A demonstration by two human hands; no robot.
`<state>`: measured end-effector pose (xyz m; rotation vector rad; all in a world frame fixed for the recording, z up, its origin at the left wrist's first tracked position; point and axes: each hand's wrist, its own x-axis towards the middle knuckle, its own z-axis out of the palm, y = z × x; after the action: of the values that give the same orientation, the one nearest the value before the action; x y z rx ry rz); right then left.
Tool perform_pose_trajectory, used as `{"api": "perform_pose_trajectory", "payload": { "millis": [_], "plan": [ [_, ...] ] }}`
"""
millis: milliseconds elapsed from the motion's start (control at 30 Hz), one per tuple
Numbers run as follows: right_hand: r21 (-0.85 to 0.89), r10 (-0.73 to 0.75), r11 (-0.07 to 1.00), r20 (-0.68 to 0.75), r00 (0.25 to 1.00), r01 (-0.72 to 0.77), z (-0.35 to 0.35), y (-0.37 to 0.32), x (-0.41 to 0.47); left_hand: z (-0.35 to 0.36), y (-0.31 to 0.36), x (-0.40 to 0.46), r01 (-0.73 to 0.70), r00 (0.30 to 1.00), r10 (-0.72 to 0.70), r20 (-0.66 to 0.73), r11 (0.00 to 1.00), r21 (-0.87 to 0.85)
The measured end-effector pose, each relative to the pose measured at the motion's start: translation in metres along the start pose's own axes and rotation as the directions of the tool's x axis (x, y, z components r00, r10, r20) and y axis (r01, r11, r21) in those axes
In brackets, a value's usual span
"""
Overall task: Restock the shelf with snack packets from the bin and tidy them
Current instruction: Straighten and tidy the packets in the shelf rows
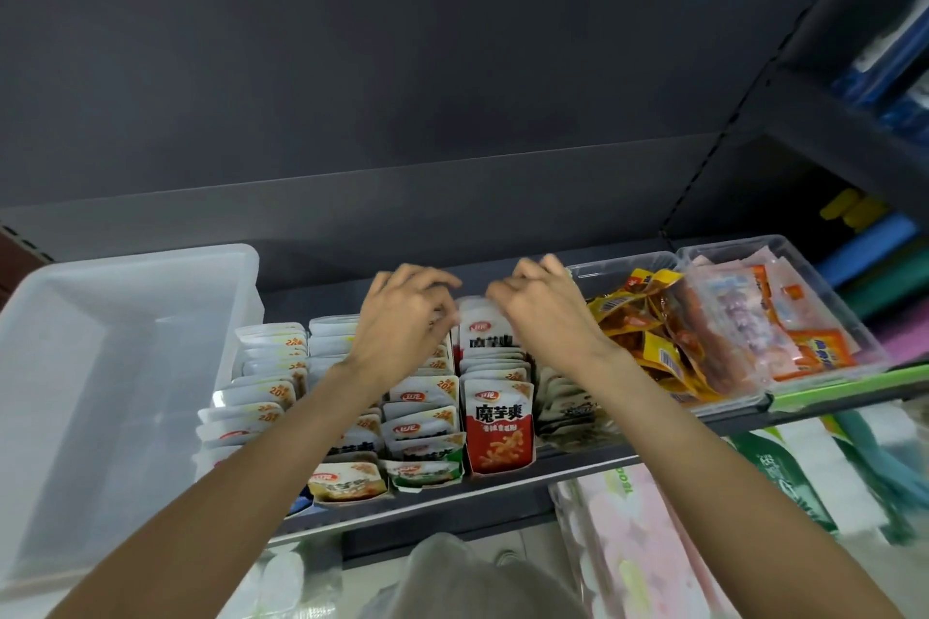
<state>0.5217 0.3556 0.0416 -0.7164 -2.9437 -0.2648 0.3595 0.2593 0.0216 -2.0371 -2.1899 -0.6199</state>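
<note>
Your left hand (pixel 402 317) and right hand (pixel 543 312), fingers curled, pinch the raised red snack packet (pixel 485 332) at frame centre, on the shelf (pixel 452 500). It's probably light, floppy, slick; hold its top edge.

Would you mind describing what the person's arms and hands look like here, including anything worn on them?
Both arms are bare from the bottom edge of the picture to the fingertips: no sleeves, gloves, watch or bracelet show. The left hand and the right hand carry no visible rings, though the fingertips are slightly blurred. The forearms are slender, and no markings show on them.
</note>
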Motion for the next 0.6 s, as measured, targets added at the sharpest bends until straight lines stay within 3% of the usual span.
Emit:
{"api": "perform_pose_trajectory", "payload": {
  "millis": [133,200,333,500,600],
  "plan": [
    [0.057,-0.002,0.998,0.066,0.998,-0.002,0.001,0.001,0.007,-0.003,-0.003,0.002,0.101,0.98,-0.101,0.173,0.995,0.007],
    [0.126,0.014,0.992,0.069,0.998,-0.023,0.0,0.002,0.0,-0.005,0.001,0.002,0.132,0.973,-0.117,0.197,0.989,-0.063],
    [0.227,0.079,0.972,-0.101,0.992,-0.054,-0.008,0.007,-0.029,-0.009,-0.001,0.003,0.126,0.977,-0.107,0.185,0.987,-0.095],
    [0.112,-0.14,0.986,0.171,0.975,0.122,-0.014,-0.012,-0.032,-0.003,-0.001,0.009,-0.013,0.962,0.022,0.272,0.999,-0.037],
    [0.0,-0.165,0.985,0.233,0.958,0.17,-0.003,-0.028,-0.018,0.003,0.0,0.013,-0.055,0.957,0.049,0.286,0.998,0.012]
  ]
}}
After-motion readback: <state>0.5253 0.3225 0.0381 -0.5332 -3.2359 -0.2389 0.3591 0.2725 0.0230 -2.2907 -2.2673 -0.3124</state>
